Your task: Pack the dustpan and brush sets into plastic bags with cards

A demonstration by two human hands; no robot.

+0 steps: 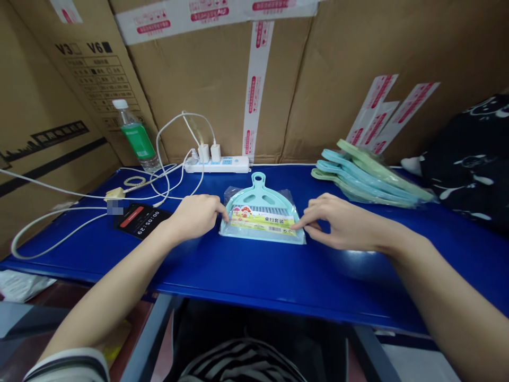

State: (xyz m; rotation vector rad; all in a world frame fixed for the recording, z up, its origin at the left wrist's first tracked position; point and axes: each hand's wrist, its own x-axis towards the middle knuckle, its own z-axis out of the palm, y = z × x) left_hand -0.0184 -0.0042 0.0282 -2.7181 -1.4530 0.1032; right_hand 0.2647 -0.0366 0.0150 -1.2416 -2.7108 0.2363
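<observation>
A light-blue dustpan [278,200] with a grey-bristled brush [258,210] lies flat on the table in a clear plastic bag, handle pointing away from me. Across its front runs a yellow-green printed label [254,220]. My left hand [199,216] is closed at the bag's left edge, its curled fingertips against the plastic; the thumb is mostly hidden. From the right, my right hand [332,220] reaches in with the index finger stretched onto the label's right end. Its other fingers are loosely bent and apart from the thumb.
Several bagged green and blue dustpans [369,178] are stacked at the back right, beside a dark patterned bag [469,164]. A power strip [230,165] with white cables, a water bottle [137,139] and a phone [137,220] are left. Cardboard [202,69] walls the blue table [222,276].
</observation>
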